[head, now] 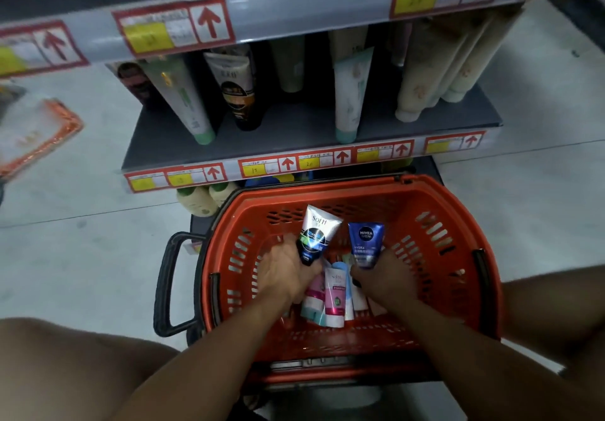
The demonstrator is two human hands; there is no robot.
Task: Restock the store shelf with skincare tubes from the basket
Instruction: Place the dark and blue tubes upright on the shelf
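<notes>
Tubes point(316, 237) gripped by both hands; basket point(435, 211) below.

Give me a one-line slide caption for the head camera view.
Left hand and right hand each lift a skincare tube from the orange basket below the shelf.

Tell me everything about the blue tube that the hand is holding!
The blue tube is a soft plastic squeeze tube, deep blue, with white NIVEA MEN and HYDRA lettering. Its flat crimped end points up and away, and its lower end is hidden inside the right hand, whose grip is closed around it. It is held upright, slightly tilted, inside the orange basket, above the pink and white tubes lying on the basket floor. It stands close beside the white tube in the left hand; whether they touch is unclear.
</notes>
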